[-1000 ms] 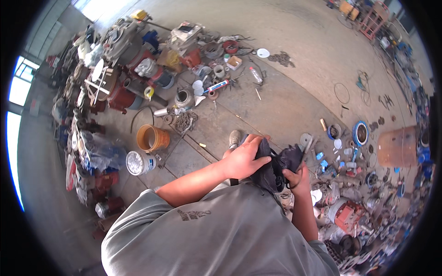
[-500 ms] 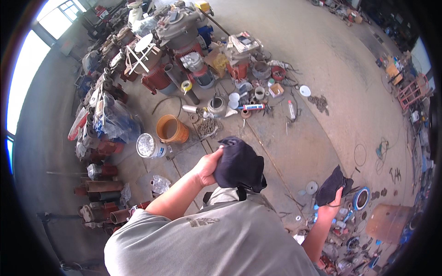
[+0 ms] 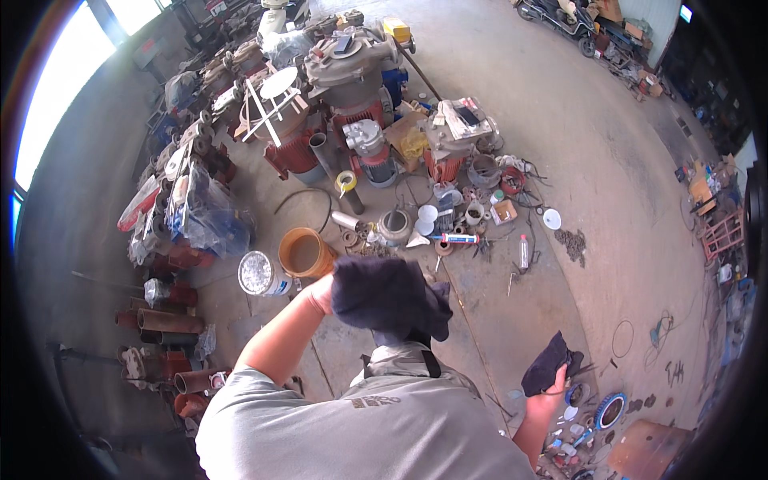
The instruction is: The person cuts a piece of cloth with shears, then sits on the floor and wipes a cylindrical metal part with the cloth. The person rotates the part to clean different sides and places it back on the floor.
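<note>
The 2 hands are well apart. The left hand [image 3: 322, 294] grips the left edge of a dark cloth [image 3: 390, 294], its fingers partly hidden. The right hand [image 3: 550, 394], near right, curls around a smaller cloth [image 3: 546, 366]. An orange bucket [image 3: 326, 262] and white bucket [image 3: 280, 283] stand on the floor [image 3: 488, 296], left; a bottle [image 3: 524, 253] lies far right.

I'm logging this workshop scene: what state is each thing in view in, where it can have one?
Left hand: closed on the larger dark cloth
Larger dark cloth: bunched
Right hand: closed on the smaller dark cloth
Smaller dark cloth: folded or bunched, unclear
Orange bucket: upright, open
White bucket: upright; lid unclear
Sealant tube: lying down
</note>
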### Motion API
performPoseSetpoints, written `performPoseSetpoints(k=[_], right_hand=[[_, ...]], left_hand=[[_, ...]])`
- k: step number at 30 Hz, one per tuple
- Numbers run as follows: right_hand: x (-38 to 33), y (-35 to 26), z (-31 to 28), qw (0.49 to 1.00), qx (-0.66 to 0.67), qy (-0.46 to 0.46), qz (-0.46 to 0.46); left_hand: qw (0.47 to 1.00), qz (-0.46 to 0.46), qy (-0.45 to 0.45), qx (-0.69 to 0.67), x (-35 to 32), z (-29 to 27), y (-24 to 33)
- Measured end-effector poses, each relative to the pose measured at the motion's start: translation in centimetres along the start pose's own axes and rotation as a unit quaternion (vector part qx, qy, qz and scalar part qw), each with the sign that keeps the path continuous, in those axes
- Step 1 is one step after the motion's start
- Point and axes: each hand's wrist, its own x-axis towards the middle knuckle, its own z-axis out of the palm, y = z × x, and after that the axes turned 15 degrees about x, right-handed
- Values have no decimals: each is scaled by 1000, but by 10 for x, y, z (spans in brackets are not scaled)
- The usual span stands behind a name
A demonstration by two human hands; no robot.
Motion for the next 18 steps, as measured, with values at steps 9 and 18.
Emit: performPoseSetpoints(k=[9,18], right_hand=[[107,65,135,989,-39,130,-58],[147,91,217,974,-107,173,-94]], left_hand=[[914,351,16,203,152,-188,299],[968,102,229,7,253,-394,435]])
